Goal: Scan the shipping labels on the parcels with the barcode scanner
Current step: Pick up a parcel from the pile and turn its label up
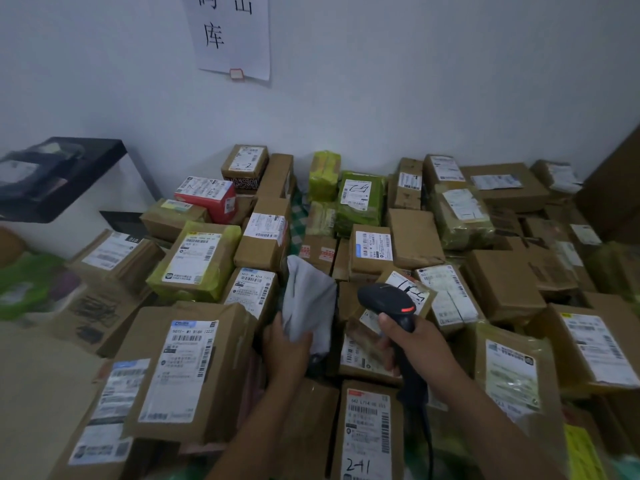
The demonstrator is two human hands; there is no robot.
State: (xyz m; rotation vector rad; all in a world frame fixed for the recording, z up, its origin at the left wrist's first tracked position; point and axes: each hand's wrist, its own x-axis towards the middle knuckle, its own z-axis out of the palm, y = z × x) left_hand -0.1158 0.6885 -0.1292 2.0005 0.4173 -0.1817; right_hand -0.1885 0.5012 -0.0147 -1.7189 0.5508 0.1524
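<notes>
Nearest us, a box point(369, 438) marked 2-41 lies label-up with its barcodes exposed; we judge it set that way for reading. Just beyond it, the left hand point(287, 351) curls its fingers round the lower edge of a grey bag point(308, 306) and holds it upright above the pile. No label shows on the side facing us, so we judge the bag is raised either to turn its label toward the reader or to uncover labels beneath. The right hand point(412, 344) wraps fully round the handle of the scanner point(388, 303), pistol fashion. The head sits above the pile and points away and left, near the bag but apart from it. The cable point(429, 445) trails down from the handle. We cannot tell whether the trigger is pressed, and the reading window is hidden. Directly under the head lies a carton point(420, 289) with a hand-marked label. Farther out, parcels point(266, 233) pack the surface to the wall, most of them label-up, among them a yellow parcel point(197, 261), a red box point(207, 199) and a green parcel point(360, 199). A shelf point(62, 174) stands at the left, and a sign point(230, 32) hangs on the wall.
</notes>
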